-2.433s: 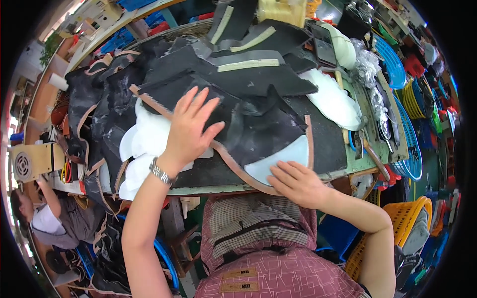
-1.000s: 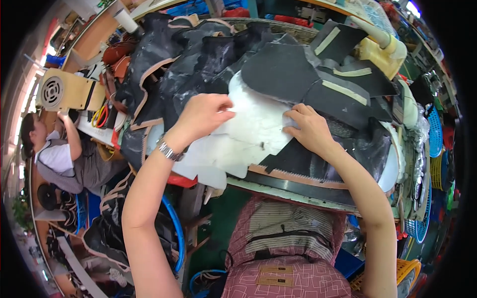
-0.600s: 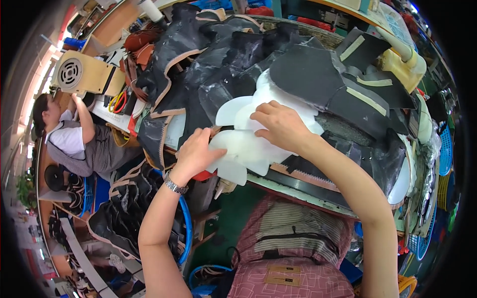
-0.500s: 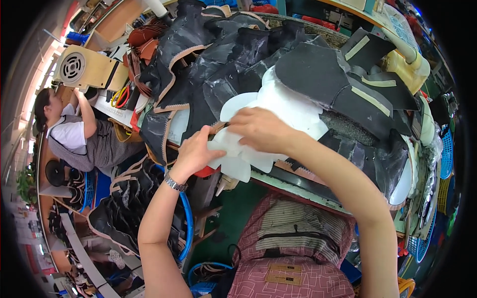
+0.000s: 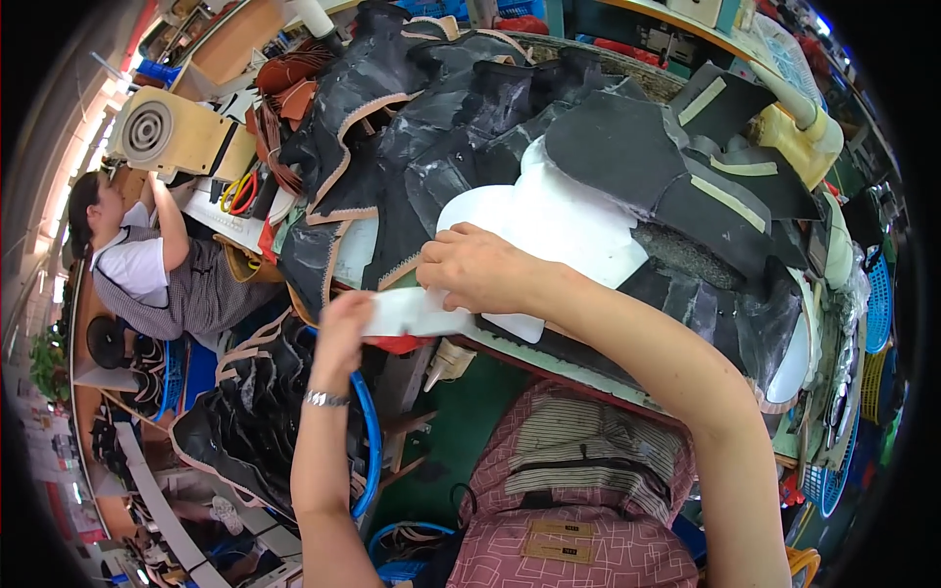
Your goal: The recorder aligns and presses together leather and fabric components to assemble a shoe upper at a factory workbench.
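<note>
A curved white sheet piece [image 5: 412, 312] spans the gap between my two hands at the bench's near edge. My left hand [image 5: 343, 330], blurred a little and with a metal watch at the wrist, is closed on its left end. My right hand [image 5: 480, 269] is closed over its upper right end, fingers bent down. Beyond the right hand lie white sheet pieces [image 5: 569, 220], partly under a flat black panel [image 5: 616, 147]. Black shoe-upper pieces [image 5: 431, 162] with pinkish zigzag edges, smeared whitish, are heaped behind both hands.
A yellowish container [image 5: 799, 140] stands at the far right. Below my left arm sits a blue-rimmed basket [image 5: 370, 441] beside more black pieces [image 5: 265, 416]. At left, another person [image 5: 162, 250] works by a beige machine [image 5: 176, 132]. Blue baskets [image 5: 879, 299] line the right.
My left hand has moved left and turned, drawing the white piece's end with it. The fanned white pieces are no longer spread between the hands. My right hand has moved slightly left and down.
</note>
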